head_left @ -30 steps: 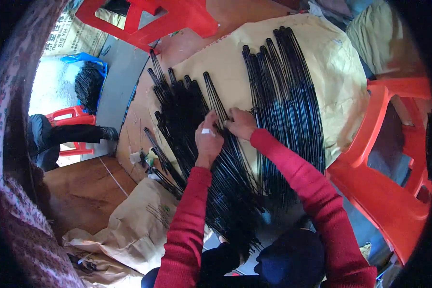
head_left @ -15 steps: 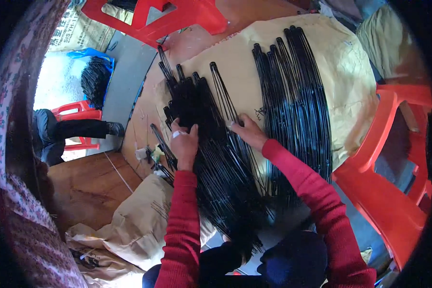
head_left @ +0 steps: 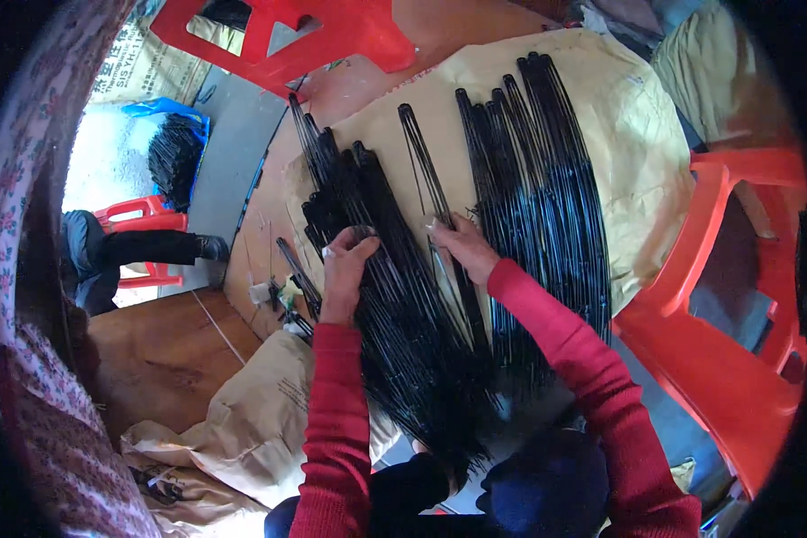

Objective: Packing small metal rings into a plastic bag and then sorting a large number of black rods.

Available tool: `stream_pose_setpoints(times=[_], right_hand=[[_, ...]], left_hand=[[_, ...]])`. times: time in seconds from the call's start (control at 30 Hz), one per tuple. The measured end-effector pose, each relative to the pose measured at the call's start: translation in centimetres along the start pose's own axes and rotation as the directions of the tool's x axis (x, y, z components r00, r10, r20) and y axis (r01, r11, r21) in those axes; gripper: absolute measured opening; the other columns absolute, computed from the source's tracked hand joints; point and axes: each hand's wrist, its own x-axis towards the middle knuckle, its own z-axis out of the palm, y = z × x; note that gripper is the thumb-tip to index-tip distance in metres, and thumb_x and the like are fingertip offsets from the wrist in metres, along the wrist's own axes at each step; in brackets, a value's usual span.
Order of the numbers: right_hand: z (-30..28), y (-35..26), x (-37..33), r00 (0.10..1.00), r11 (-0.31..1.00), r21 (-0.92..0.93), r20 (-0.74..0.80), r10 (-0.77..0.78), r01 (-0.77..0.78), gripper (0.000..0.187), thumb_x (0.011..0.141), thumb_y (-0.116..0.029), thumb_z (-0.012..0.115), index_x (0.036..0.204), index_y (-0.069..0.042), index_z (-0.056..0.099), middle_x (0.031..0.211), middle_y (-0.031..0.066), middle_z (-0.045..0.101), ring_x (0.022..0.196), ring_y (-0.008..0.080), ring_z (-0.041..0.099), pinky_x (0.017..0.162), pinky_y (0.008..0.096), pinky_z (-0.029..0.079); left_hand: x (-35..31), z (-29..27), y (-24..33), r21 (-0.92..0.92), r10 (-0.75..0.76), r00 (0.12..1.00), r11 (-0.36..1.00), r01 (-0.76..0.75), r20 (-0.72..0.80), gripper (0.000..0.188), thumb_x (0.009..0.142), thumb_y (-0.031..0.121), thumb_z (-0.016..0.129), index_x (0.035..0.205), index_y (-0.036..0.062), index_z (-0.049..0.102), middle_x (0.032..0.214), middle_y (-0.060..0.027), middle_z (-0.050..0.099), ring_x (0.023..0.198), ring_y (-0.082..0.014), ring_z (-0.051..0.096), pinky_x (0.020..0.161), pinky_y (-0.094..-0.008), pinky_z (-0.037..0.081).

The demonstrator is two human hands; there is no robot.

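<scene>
A dense pile of long, thin black rods, bunched at rounded tips point(head_left: 403, 305), runs down the left side of the table toward my lap. Over its upper part, my left hand point(head_left: 345, 264) is closed, thumb against fingers, by the end of a dark rod; the fingers partly hide it. My right hand point(head_left: 462, 247) grips a slim bunch of the same black rods point(head_left: 424, 161), which lies between the pile and a second group. That second group of black rods point(head_left: 556, 197) lies side by side to the right of my right hand.
Brown paper point(head_left: 650, 170) covers much of the round table. Red plastic stools stand at the far side point(head_left: 287, 45) and on the right point(head_left: 690, 350). Another person's leg point(head_left: 152, 242) shows at left. A large paper sack point(head_left: 251, 412) leans at the near left.
My left fingers have gone from resting spread on the pile to closing by a rod end. My right hand still holds its bunch, which looks thicker along its lower part.
</scene>
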Motion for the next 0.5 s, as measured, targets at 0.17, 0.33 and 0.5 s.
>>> stream_pose_setpoints(times=[0.17, 0.33, 0.5], right_hand=[[-2.3, 1.6, 0.3, 0.988, 0.928, 0.34, 0.093, 0.126, -0.151, 0.029, 0.095, -0.04, 0.057, 0.096, -0.011, 0.055, 0.069, -0.0048, 0.047, 0.054, 0.0043, 0.04, 0.046, 0.0226, 0.034], [-3.1, -0.7, 0.4, 0.945, 0.908, 0.275, 0.183, 0.273, -0.316, 0.039, 0.096, -0.049, 0.052, 0.099, -0.011, 0.057, 0.07, -0.0064, 0.044, 0.053, 0.0051, 0.038, 0.047, 0.0214, 0.033], [-3.2, 1.0, 1.9, 0.955, 0.944, 0.187, 0.169, 0.242, -0.272, 0.042, 0.095, -0.051, 0.05, 0.102, -0.01, 0.055, 0.074, -0.0025, 0.051, 0.054, 0.008, 0.044, 0.045, 0.0251, 0.037]], left_hand=[[0.0, 0.6, 1.0, -0.39, 0.064, 0.988, 0.921, -0.003, 0.142, 0.017, 0.091, 0.012, 0.059, 0.105, 0.0043, 0.064, 0.094, -0.0057, 0.069, 0.077, -0.01, 0.059, 0.072, -0.024, 0.046], [-0.6, 2.7, 2.5, -0.303, 0.031, 0.998, 0.953, -0.014, 0.054, 0.026, 0.096, 0.026, 0.057, 0.112, 0.0052, 0.06, 0.093, -0.0073, 0.069, 0.073, -0.0089, 0.057, 0.065, -0.0243, 0.045], [2.1, 5.3, -0.8, -0.03, 0.004, 0.999, 1.0, -0.005, -0.035, 0.027, 0.09, 0.023, 0.066, 0.105, 0.0011, 0.065, 0.089, -0.0038, 0.068, 0.073, -0.0092, 0.058, 0.065, -0.0245, 0.046]])
